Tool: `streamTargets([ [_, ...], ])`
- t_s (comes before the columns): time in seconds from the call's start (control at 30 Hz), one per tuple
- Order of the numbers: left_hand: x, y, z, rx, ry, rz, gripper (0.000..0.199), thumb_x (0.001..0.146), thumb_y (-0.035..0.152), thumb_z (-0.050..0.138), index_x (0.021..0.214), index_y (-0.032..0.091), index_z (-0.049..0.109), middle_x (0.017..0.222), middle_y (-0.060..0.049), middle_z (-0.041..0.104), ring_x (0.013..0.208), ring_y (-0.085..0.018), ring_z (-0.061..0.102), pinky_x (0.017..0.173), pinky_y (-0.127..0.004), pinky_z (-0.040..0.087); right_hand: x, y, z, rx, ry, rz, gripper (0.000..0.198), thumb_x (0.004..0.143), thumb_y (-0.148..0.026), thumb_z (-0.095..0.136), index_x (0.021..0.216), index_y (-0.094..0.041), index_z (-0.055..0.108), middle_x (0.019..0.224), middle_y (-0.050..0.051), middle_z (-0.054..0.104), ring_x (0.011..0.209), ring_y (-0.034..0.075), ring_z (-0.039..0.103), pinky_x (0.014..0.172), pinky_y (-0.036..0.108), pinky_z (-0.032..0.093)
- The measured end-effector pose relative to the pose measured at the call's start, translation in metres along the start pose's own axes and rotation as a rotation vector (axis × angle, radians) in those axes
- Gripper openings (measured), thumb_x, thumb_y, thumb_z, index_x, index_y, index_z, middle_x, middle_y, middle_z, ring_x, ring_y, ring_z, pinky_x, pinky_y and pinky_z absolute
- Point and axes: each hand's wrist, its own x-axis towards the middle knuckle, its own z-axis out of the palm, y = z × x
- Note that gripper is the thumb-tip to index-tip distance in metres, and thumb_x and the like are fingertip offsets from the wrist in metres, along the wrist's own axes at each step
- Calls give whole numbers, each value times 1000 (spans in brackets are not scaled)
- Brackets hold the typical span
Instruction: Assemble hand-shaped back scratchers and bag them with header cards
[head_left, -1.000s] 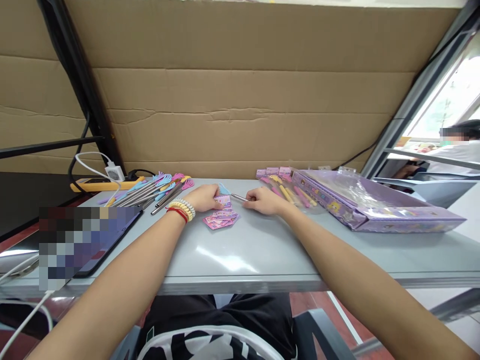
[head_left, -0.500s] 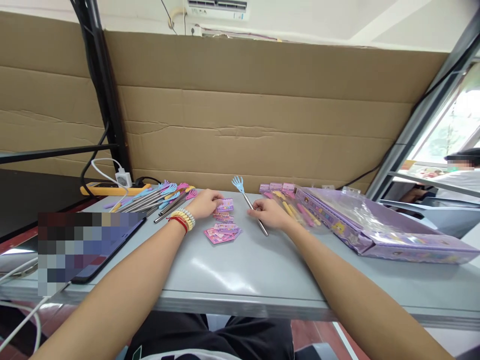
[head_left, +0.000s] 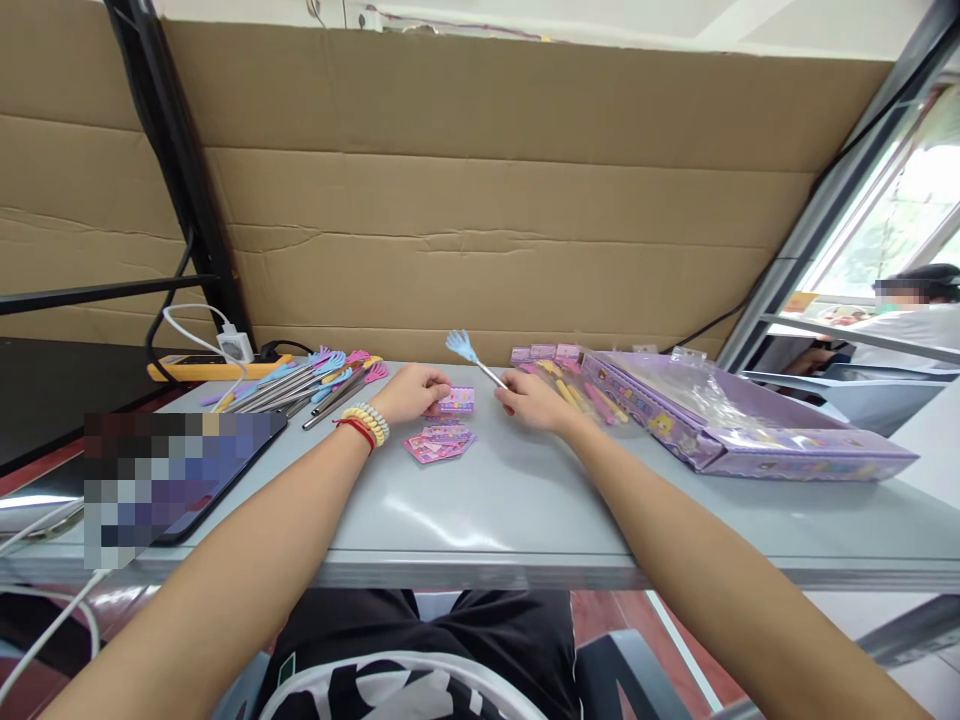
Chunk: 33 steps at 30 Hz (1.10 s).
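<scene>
Blue-headed scratcher (head_left: 469,353) was grasped by its metal shaft in R hand (head_left: 534,398), over the bench (head_left: 555,510). Vs. approx. 0.5 s earlier, the tail end was no longer seen jutting below the fingers, & the head was tipped more twd the L. A pink-purple card (head_left: 456,400) was pinched at its edge by L hand (head_left: 411,392), just beyond the card pile (head_left: 439,442). Card & scratcher were apart, so a re-grip, w/o contact b/w them, was judged to be in progress.

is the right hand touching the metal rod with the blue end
Touching. The head view shows the right hand gripping the metal rod, whose blue hand-shaped end sticks out beyond the hand.
</scene>
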Motion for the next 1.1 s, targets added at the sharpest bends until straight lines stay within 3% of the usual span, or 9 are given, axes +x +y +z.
streamTargets([
  [0.07, -1, 5, 3, 40, 2, 2, 23, 80, 31, 49, 85, 16, 66, 57, 1, 61, 55, -14, 57, 56, -26, 46, 0, -2, 2, 165, 14, 33, 13, 84, -32, 42, 76, -21, 39, 58, -5, 46, 53, 11, 41, 52, 24, 31],
  [0.17, -4, 15, 9, 38, 15, 16, 24, 81, 30, 48, 88, 15, 66, 58, 0, 62, 56, -13, 58, 57, -25, 47, 0, -7, 6, 315, -13, 47, 28, 85, -45, 43, 73, -23, 32, 53, -8, 35, 45, 9, 32, 46, 23, 27],
  [0.27, -6, 22, 12, -15, 19, 47, 24, 82, 30, 48, 87, 14, 66, 58, 0, 61, 56, -13, 57, 57, -24, 46, 0, -10, 10, 316, -35, -44, 43, 74, -51, 60, 68, -23, 28, 50, -9, 32, 44, 7, 30, 47, 23, 24],
  [0.4, -6, 22, 11, -29, -10, 56, 30, 86, 37, 42, 85, 15, 63, 70, -3, 64, 64, -13, 58, 61, -24, 47, 1, -9, 11, 416, -47, -81, 47, 64, -43, 67, 67, -24, 25, 48, -11, 31, 45, 7, 32, 48, 23, 25],
  [0.53, -3, 9, 6, 243, 33, 61, 43, 91, 45, 30, 84, 17, 61, 87, -6, 68, 79, -18, 60, 72, -28, 45, 1, -6, 6, 296, -37, -57, 38, 65, -34, 63, 66, -23, 26, 50, -9, 32, 48, 8, 32, 50, 24, 25],
  [0.63, 0, -1, 4, 382, -77, 17, 44, 91, 48, 29, 87, 19, 62, 92, -6, 69, 85, -20, 61, 76, -29, 43, 0, -7, 3, 98, -11, -71, 32, 69, -31, 55, 63, -22, 25, 53, -8, 31, 51, 8, 29, 53, 24, 23],
  [0.73, 2, -6, 5, 413, -130, -3, 45, 91, 48, 28, 88, 20, 62, 95, -6, 69, 87, -20, 61, 77, -29, 42, 0, -9, 2, -14, 14, -92, 28, 72, -31, 50, 62, -22, 26, 55, -6, 30, 55, 9, 28, 54, 25, 23],
  [0.93, 2, 0, 6, 466, -82, 1, 44, 91, 44, 29, 73, 20, 61, 75, -6, 66, 71, -20, 59, 65, -29, 40, -1, -11, 1, -39, 26, -107, 27, 72, -33, 49, 63, -22, 26, 56, -6, 32, 56, 10, 30, 54, 25, 24],
  [1.1, -6, 16, 9, 351, -31, 54, 38, 88, 45, 37, 95, 19, 65, 77, -3, 68, 70, -18, 60, 64, -27, 41, -1, -11, 3, 115, -30, -78, 34, 73, -40, 54, 64, -23, 26, 48, -8, 33, 49, 9, 31, 52, 24, 25],
])
